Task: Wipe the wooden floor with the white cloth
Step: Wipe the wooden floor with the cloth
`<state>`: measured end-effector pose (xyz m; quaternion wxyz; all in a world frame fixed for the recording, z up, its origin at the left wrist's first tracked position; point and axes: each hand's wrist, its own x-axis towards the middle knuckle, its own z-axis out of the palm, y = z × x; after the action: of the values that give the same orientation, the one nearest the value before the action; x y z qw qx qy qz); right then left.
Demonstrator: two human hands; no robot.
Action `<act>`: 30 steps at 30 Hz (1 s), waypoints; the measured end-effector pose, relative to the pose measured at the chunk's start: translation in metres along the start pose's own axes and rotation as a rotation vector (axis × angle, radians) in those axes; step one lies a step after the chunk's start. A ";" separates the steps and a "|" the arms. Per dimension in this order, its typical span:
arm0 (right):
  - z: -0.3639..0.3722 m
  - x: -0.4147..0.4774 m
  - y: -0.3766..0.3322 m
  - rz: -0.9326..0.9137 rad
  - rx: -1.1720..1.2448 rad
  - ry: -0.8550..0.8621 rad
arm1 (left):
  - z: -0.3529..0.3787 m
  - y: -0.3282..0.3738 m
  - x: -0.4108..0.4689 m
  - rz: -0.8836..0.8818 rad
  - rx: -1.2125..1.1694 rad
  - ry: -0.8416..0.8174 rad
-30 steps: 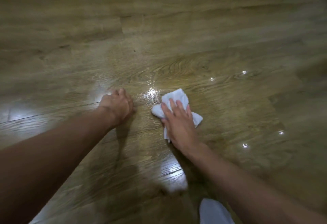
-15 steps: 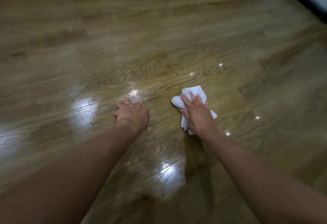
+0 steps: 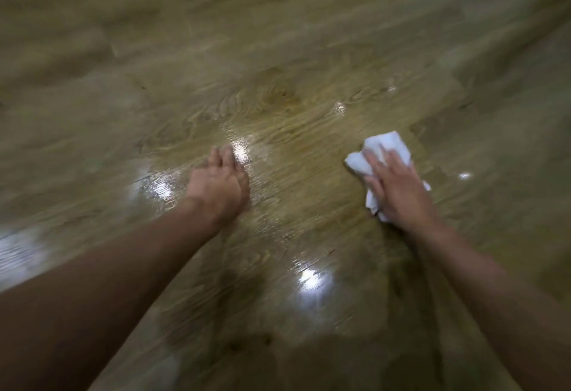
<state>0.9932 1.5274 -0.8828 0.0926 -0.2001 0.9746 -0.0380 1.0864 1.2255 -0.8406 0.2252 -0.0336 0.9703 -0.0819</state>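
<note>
A crumpled white cloth (image 3: 386,146) lies on the glossy wooden floor (image 3: 278,50) at the right of the view. My right hand (image 3: 398,189) presses flat on the cloth with straight fingers and covers its middle; cloth shows past the fingertips and at both sides of the hand. My left hand (image 3: 219,183) rests on the bare floor to the left of the cloth, fingers forward, holding nothing. The frame is motion-blurred.
Brown planks with visible grain fill the whole view. Bright ceiling-light reflections sit on the floor between my arms (image 3: 310,279) and beside my left hand (image 3: 154,189). Wet-looking sheen covers the planks around my hands.
My right hand has slid the cloth to the right across the floor, widening the gap to my left hand. The view has shifted with it, and the dark wall edge left the frame.
</note>
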 end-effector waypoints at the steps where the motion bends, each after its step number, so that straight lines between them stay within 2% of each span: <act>1: -0.007 0.013 0.018 0.106 0.027 0.017 | 0.002 0.001 0.001 0.027 -0.008 0.058; 4: -0.012 0.030 0.020 0.338 0.067 0.113 | 0.004 0.014 0.007 0.217 -0.077 0.165; 6: 0.001 0.014 -0.015 0.369 0.061 0.133 | 0.005 0.033 0.013 0.373 -0.058 0.185; 7: 0.012 -0.005 -0.040 0.300 0.038 0.134 | 0.005 0.044 0.018 0.431 -0.032 0.193; 10: 0.043 -0.083 -0.099 -0.063 0.032 0.163 | 0.003 0.069 0.030 0.503 0.058 0.207; 12: 0.051 -0.119 -0.096 -0.285 0.066 0.068 | 0.000 0.078 0.035 0.521 0.130 0.212; 14: 0.043 -0.121 -0.055 -0.371 0.026 0.015 | -0.003 0.086 0.035 0.488 0.134 0.193; 16: 0.029 -0.101 0.004 -0.227 0.055 0.099 | -0.006 0.095 0.031 0.442 0.110 0.164; 20: -0.011 -0.044 0.124 0.348 0.118 0.206 | -0.011 0.110 0.024 0.375 0.080 0.096; 22: -0.018 -0.028 0.134 0.586 0.165 0.248 | -0.011 0.110 0.022 0.363 0.062 0.051; 24: -0.014 -0.028 0.103 0.640 0.142 0.259 | -0.011 0.108 0.022 0.370 0.041 0.027; 27: 0.010 -0.067 0.024 0.387 0.188 0.217 | -0.011 0.101 0.024 0.391 -0.017 0.014; 30: 0.045 -0.150 -0.066 -0.029 0.029 0.137 | -0.010 0.093 0.024 0.427 -0.018 0.045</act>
<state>1.1627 1.5249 -0.8943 0.0282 -0.2098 0.9751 -0.0668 1.0583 1.3165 -0.8586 0.2156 0.1726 0.9608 -0.0244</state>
